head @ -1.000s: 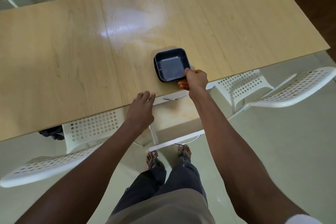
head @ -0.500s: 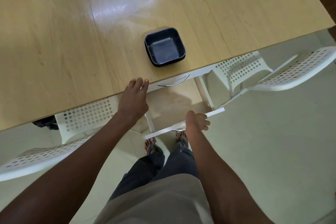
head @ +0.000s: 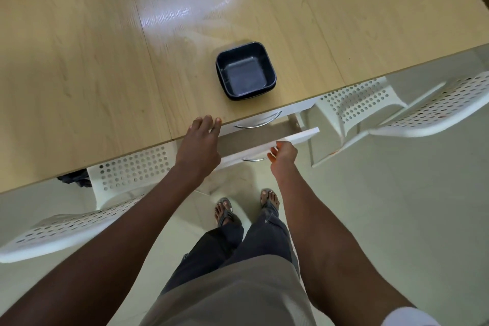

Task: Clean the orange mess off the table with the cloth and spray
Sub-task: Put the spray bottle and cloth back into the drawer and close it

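Desk (head: 79, 66) top, upper frame, shows no orange mess, cloth or spray; my right hand (head: 283, 152) loosely curled at the open lower drawer (head: 264, 144) front, left hand (head: 199, 144) flat on desk edge: push squarely.

Both forearms are seen bare from wrist to above the elbow. A white sleeve edge (head: 408, 316) is seen at the upper right arm, lower right corner of the view. A beige-grey top (head: 232, 296) is worn, its hem hanging loose over the thighs. Dark grey-blue trousers (head: 254, 241) are worn below it, with a small frayed tear noted at the right ankle hem. Open strapped sandals (head: 225, 210) are worn on both feet, toes left uncovered. No rings, watch or wristbands are seen.
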